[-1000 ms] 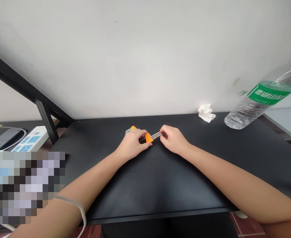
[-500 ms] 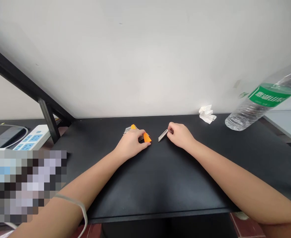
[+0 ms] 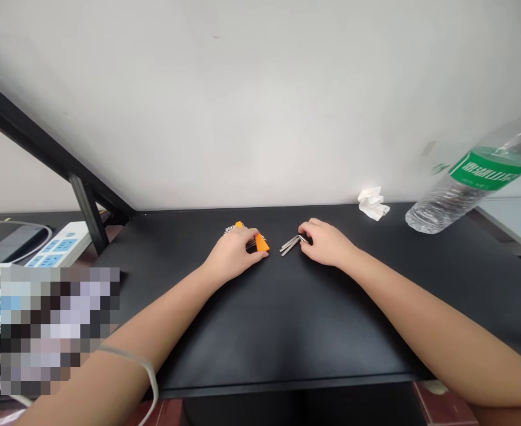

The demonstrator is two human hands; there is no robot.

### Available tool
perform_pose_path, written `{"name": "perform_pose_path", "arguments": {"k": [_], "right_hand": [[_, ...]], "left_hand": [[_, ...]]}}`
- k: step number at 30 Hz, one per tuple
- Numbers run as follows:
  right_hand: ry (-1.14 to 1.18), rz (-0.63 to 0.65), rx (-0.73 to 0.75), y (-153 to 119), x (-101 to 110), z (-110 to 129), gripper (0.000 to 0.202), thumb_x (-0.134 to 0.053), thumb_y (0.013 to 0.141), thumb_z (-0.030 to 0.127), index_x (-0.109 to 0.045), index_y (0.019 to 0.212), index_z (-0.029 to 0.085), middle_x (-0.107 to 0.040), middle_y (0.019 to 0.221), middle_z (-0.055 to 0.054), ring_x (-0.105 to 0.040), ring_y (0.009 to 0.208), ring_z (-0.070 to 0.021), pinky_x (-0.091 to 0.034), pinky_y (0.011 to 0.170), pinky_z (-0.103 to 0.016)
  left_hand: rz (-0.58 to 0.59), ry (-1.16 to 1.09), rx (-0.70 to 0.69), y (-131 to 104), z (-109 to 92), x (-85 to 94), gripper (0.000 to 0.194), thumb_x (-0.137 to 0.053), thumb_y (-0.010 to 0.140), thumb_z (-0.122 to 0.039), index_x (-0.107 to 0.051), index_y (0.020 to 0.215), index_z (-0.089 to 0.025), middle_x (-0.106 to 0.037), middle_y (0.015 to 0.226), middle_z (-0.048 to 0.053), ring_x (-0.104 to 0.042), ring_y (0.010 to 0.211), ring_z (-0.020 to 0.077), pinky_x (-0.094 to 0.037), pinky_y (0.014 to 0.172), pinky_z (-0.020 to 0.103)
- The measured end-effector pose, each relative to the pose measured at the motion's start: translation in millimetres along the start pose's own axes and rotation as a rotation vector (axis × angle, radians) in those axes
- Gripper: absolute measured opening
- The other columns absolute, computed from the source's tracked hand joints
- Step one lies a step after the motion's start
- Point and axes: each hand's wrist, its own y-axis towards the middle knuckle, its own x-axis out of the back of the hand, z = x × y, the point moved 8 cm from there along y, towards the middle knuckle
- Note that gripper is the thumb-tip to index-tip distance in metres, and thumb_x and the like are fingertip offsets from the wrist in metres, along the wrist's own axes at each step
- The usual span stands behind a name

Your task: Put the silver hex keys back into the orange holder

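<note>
My left hand (image 3: 238, 251) is wrapped over an orange holder (image 3: 261, 242), with the thumb along its near edge and the fingers over the top. Thin metal rods, which look like hex keys, show in the holder on both sides of the hand; the palm covers the rest. To the right, my right hand (image 3: 325, 241) keeps the bent ends of a few loose metal hex keys (image 3: 289, 244) between thumb and fingers. Their long ends fan out leftward, low over the black tabletop, toward the holder. A short gap separates the two hands.
A crumpled white tissue (image 3: 373, 203) lies near the wall. Right of it a large plastic bottle with a green label (image 3: 486, 168) stands. On the left are a black metal frame (image 3: 87, 210), a white power strip (image 3: 60, 247) and a pale cable (image 3: 147, 367) by my left forearm.
The hex keys in my right hand have spread from a tight bundle into a fan. My right thumb and fingers have parted slightly around them. My left hand stays on the orange holder.
</note>
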Motion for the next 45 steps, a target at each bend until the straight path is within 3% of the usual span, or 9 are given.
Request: {"name": "perform_pose_path", "arguments": {"k": [5, 14, 18, 20, 23, 32, 38, 41, 45], "right_hand": [[-0.127, -0.023, 0.047, -3.6, 3.5, 10.5, 0.008, -0.054, 0.094, 0.024, -0.061, 0.092, 0.021, -0.06, 0.099, -0.003, -0.054, 0.068, -0.014, -0.036, 0.061, -0.029], [-0.242, -0.038, 0.097, -10.4, 1.7, 29.0, 0.014, -0.051, 0.093, 0.023, -0.059, 0.081, 0.02, -0.058, 0.091, -0.003, -0.047, 0.06, -0.0137, -0.033, 0.059, -0.031], [-0.237, -0.044, 0.025, -8.9, 0.4, 25.2, 0.011, -0.054, 0.092, 0.026, -0.062, 0.097, 0.02, -0.058, 0.102, -0.007, -0.053, 0.069, -0.0174, -0.037, 0.061, -0.031], [-0.198, -0.051, 0.025, -7.2, -0.6, 24.0, 0.017, -0.055, 0.092, 0.025, -0.062, 0.107, 0.02, -0.058, 0.11, -0.009, -0.058, 0.084, -0.021, -0.041, 0.067, -0.031], [-0.142, -0.04, 0.059, -5.1, -4.0, 25.5, 0.017, -0.051, 0.093, 0.018, -0.063, 0.106, 0.02, -0.06, 0.11, -0.009, -0.057, 0.099, -0.0231, -0.044, 0.081, -0.032], [-0.125, 0.077, 0.02, -16.6, -6.2, 37.8, 0.01, -0.057, 0.088, 0.02, -0.059, 0.097, 0.021, -0.061, 0.096, -0.007, -0.057, 0.082, -0.021, -0.042, 0.07, -0.032], [0.214, -0.068, 0.242, -15.9, 7.6, 53.1, 0.019, -0.055, 0.1, 0.03, -0.065, 0.114, 0.021, -0.064, 0.107, -0.007, -0.061, 0.089, -0.0178, -0.047, 0.08, -0.03], [0.383, -0.072, 0.297, -14.2, 6.4, 59.0, 0.017, -0.053, 0.1, 0.022, -0.069, 0.1, 0.021, -0.066, 0.095, -0.003, -0.061, 0.081, -0.0147, -0.046, 0.075, -0.028], [0.515, -0.088, 0.192, -11.8, 3.3, 55.9, 0.016, -0.056, 0.095, 0.021, -0.068, 0.083, 0.021, -0.066, 0.082, 0.0, -0.057, 0.07, -0.0128, -0.044, 0.065, -0.026]], "left_hand": [[0.001, 0.004, -0.002, -0.2, 0.0, 0.0, 0.023, -0.072, 0.083, -0.044, -0.069, 0.097, -0.026, -0.075, 0.1, 0.0, -0.065, 0.095, 0.0246, -0.048, 0.076, 0.035], [0.005, 0.001, 0.005, 1.8, -2.2, -0.5, 0.025, -0.073, 0.082, -0.045, -0.069, 0.097, -0.026, -0.074, 0.099, 0.001, -0.065, 0.094, 0.0246, -0.048, 0.076, 0.035], [-0.001, 0.007, -0.006, 1.9, -1.3, -1.2, 0.026, -0.072, 0.083, -0.047, -0.068, 0.098, -0.026, -0.074, 0.098, 0.001, -0.064, 0.093, 0.0243, -0.047, 0.078, 0.036], [-0.003, 0.009, -0.006, 1.8, -0.6, -1.4, 0.026, -0.072, 0.083, -0.047, -0.068, 0.098, -0.027, -0.074, 0.097, 0.0, -0.064, 0.092, 0.0242, -0.047, 0.077, 0.036], [0.008, -0.005, -0.013, 1.8, -1.5, -2.5, 0.025, -0.072, 0.083, -0.047, -0.068, 0.097, -0.027, -0.073, 0.094, 0.0, -0.064, 0.091, 0.0238, -0.047, 0.076, 0.035], [-0.02, -0.039, -0.117, 0.0, -15.0, 0.5, 0.033, -0.069, 0.085, -0.043, -0.065, 0.111, -0.025, -0.069, 0.102, 0.004, -0.063, 0.097, 0.0248, -0.05, 0.087, 0.039], [-0.05, -0.089, -0.231, -4.4, -26.1, 1.3, 0.04, -0.07, 0.087, -0.047, -0.063, 0.119, -0.024, -0.071, 0.105, 0.005, -0.065, 0.096, 0.0239, -0.052, 0.088, 0.039], [-0.066, -0.101, -0.278, -6.1, -29.3, 0.6, 0.047, -0.073, 0.085, -0.054, -0.065, 0.12, -0.024, -0.072, 0.102, 0.005, -0.067, 0.093, 0.0237, -0.053, 0.085, 0.039], [-0.107, -0.11, -0.346, -8.2, -30.3, 1.1, 0.054, -0.075, 0.085, -0.056, -0.064, 0.127, -0.023, -0.073, 0.1, 0.007, -0.068, 0.093, 0.0236, -0.054, 0.084, 0.038]]}}
